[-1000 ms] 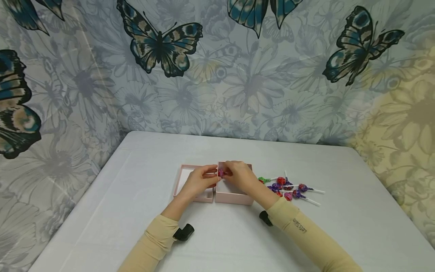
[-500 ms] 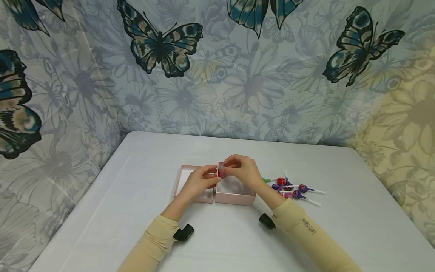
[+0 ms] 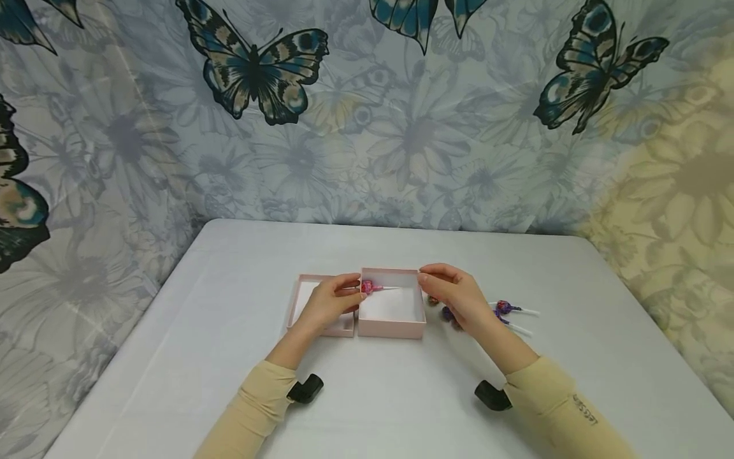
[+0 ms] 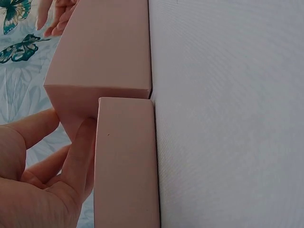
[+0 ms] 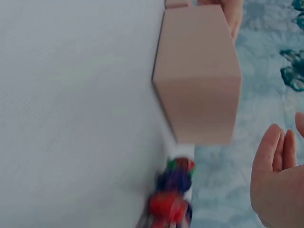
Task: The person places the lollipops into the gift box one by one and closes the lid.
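Observation:
A pink box (image 3: 392, 329) without its lid stands at the table's middle, with one pink-wrapped lollipop (image 3: 368, 287) lying inside by the left wall. My left hand (image 3: 328, 303) reaches over the shallow pink lid (image 3: 338, 332), its fingertips touching the box's outer left wall. In the left wrist view that hand (image 4: 45, 187) shows extended, slightly bent fingers against the wall. Beyond the box's right rim is my right hand (image 3: 459, 296), holding nothing; its fingers (image 5: 268, 149) look fairly straight in the right wrist view. Several wrapped lollipops (image 3: 503, 307) lie right of the box, partly hidden by that hand.
The box and lid sit side by side on a white-covered table (image 3: 189, 357). Loose lollipops (image 5: 168, 204), blurred in the right wrist view, lie close to the box's right side. Butterfly-printed fabric (image 3: 418, 127) hangs behind the table.
My right hand has let go of the pink lollipop inside the box and moved right, past the rim, towards the loose lollipops. The left hand stays at the box's left wall. The head view has shifted slightly.

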A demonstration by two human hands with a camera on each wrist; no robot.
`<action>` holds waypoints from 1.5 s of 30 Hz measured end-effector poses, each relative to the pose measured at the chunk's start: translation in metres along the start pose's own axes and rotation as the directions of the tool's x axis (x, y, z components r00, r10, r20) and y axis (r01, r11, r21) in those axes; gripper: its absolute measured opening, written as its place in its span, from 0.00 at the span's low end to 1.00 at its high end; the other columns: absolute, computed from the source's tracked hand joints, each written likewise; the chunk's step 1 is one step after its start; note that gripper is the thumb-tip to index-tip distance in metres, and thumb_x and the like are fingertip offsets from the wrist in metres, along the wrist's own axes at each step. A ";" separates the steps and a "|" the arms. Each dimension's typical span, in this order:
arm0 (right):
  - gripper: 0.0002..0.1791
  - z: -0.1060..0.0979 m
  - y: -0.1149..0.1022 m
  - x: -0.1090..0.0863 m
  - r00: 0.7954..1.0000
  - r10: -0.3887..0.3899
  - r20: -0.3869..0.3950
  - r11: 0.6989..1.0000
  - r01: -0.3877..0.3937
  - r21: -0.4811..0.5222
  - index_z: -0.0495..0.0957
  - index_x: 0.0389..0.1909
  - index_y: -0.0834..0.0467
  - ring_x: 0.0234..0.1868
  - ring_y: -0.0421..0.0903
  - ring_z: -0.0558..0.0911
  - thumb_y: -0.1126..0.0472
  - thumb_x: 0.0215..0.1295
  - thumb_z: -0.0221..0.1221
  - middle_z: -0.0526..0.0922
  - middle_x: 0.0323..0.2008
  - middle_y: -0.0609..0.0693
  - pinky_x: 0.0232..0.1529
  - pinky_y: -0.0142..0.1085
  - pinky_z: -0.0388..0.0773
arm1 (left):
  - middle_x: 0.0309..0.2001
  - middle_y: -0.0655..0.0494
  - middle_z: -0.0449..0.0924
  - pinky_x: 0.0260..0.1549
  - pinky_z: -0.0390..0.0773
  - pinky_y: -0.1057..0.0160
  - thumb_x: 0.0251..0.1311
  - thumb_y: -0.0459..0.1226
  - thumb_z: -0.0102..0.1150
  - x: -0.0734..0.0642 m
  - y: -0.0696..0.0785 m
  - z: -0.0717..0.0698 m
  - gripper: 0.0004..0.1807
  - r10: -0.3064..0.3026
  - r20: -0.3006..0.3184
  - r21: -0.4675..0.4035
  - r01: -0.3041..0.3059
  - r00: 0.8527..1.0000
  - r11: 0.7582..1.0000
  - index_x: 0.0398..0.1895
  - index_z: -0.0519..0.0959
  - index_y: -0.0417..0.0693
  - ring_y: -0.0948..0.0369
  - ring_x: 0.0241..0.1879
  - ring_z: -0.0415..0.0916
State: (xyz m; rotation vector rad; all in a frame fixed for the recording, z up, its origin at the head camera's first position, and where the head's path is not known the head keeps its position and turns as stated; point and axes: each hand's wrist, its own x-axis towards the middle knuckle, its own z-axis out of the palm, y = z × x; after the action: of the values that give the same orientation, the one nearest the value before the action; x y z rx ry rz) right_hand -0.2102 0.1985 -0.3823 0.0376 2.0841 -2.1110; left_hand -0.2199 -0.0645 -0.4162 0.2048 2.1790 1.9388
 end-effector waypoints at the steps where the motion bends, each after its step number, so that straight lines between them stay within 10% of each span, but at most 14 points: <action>1: 0.22 -0.007 -0.001 -0.004 1.000 0.006 -0.006 1.000 -0.006 0.018 0.77 0.53 0.62 0.50 0.44 0.82 0.56 0.62 0.67 0.82 0.47 0.50 0.60 0.42 0.75 | 0.61 0.43 0.75 0.46 0.83 0.60 0.61 0.31 0.64 0.000 0.000 -0.001 0.28 -0.003 -0.004 -0.001 0.003 1.000 1.000 0.65 0.72 0.39 0.51 0.58 0.75; 12: 0.07 -0.104 0.016 -0.046 0.988 -0.066 -0.140 0.998 0.064 -0.016 0.81 0.45 0.51 0.44 0.36 0.82 0.61 0.69 0.60 0.83 0.41 0.41 0.49 0.27 0.80 | 0.60 0.42 0.75 0.46 0.83 0.60 0.61 0.31 0.64 0.000 -0.002 0.001 0.28 -0.004 0.016 -0.025 0.004 1.000 1.000 0.65 0.71 0.38 0.51 0.56 0.76; 17: 0.12 -0.132 0.024 -0.047 0.973 -0.106 -0.203 0.978 0.065 -0.199 0.81 0.49 0.52 0.42 0.36 0.83 0.56 0.67 0.62 0.84 0.39 0.36 0.44 0.26 0.80 | 0.60 0.42 0.75 0.46 0.83 0.60 0.62 0.31 0.64 0.000 -0.002 0.001 0.27 -0.009 -0.004 -0.023 0.009 1.000 1.000 0.65 0.72 0.39 0.51 0.55 0.77; 23: 0.24 -0.149 0.030 -0.047 0.957 -0.177 -0.228 0.855 0.035 -0.518 0.77 0.54 0.64 0.39 0.29 0.80 0.50 0.66 0.62 0.84 0.39 0.34 0.40 0.23 0.78 | 0.60 0.41 0.74 0.46 0.83 0.59 0.61 0.30 0.64 0.000 -0.002 0.001 0.27 -0.009 -0.001 -0.029 0.009 1.000 1.000 0.65 0.72 0.37 0.51 0.57 0.75; 31: 0.21 -0.152 0.032 -0.044 0.957 -0.273 -0.092 0.522 0.067 -0.850 0.81 0.51 0.61 0.50 0.60 0.79 0.51 0.64 0.65 0.82 0.49 0.63 0.45 0.52 0.81 | 0.59 0.41 0.76 0.45 0.83 0.59 0.61 0.31 0.64 0.000 -0.002 0.001 0.27 0.008 0.003 -0.013 -0.008 1.000 1.000 0.64 0.72 0.37 0.50 0.55 0.77; 45: 0.17 -0.146 0.031 -0.037 0.975 -0.222 -0.027 0.463 0.081 -0.883 0.82 0.47 0.62 0.47 0.62 0.80 0.56 0.61 0.68 0.83 0.45 0.62 0.46 0.55 0.80 | 0.59 0.41 0.75 0.46 0.83 0.59 0.62 0.31 0.63 0.000 -0.002 0.000 0.27 0.007 0.013 -0.013 -0.006 1.000 1.000 0.65 0.72 0.38 0.51 0.55 0.77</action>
State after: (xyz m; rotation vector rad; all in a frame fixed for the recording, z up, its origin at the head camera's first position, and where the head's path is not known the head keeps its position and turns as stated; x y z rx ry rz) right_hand -0.1842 0.3478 -0.4104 -0.1504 3.0937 -0.8126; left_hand -0.2197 -0.0643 -0.4182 0.2218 2.1596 1.9494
